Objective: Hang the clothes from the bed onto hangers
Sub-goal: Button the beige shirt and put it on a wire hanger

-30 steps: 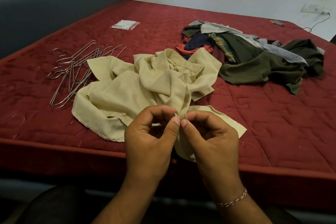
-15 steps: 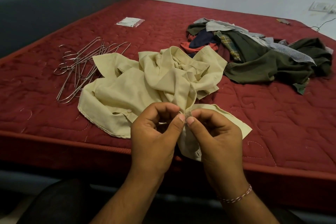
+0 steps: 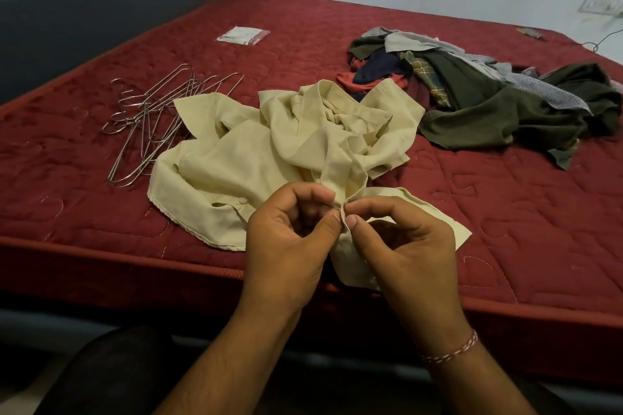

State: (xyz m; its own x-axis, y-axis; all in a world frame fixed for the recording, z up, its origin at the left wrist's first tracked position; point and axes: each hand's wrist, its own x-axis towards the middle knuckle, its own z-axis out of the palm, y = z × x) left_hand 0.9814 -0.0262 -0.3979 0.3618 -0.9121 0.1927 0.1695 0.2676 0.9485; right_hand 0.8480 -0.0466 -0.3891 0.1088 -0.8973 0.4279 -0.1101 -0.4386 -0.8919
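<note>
Step now: The person is working on one cream shirt (image 3: 269,158) before it goes on a hanger. I think they are doing or undoing a button at the front edge, but the spot is too small to be sure.
Left hand: The left hand (image 3: 290,239) is in the lower middle of the frame. Its thumb and first finger pinch the edge of the shirt.
Right hand: The right hand (image 3: 408,246) is just beside it, to the right. It pinches the same edge, so the two thumbs almost touch.
Cream shirt: It lies bunched up in the middle of the frame, on the red mattress (image 3: 505,212). One flap hangs over the near edge under the hands. A small white button (image 3: 242,200) shows just left of the left hand.
Hangers: A heap of metal wire hangers (image 3: 151,118) lies at the left of the frame, touching the shirt. None has a shirt on it yet.
Other clothes: A pile of dark clothes (image 3: 488,101) waits at the upper right of the frame, near the shirt.
Next move: I think the shirt must be opened out flat. Then one hand needs to let go and reach left for a single hanger. The hangers look tangled, so pulling out only one may take care.
Also there: A small clear packet (image 3: 243,35) lies farther back on the mattress.
</note>
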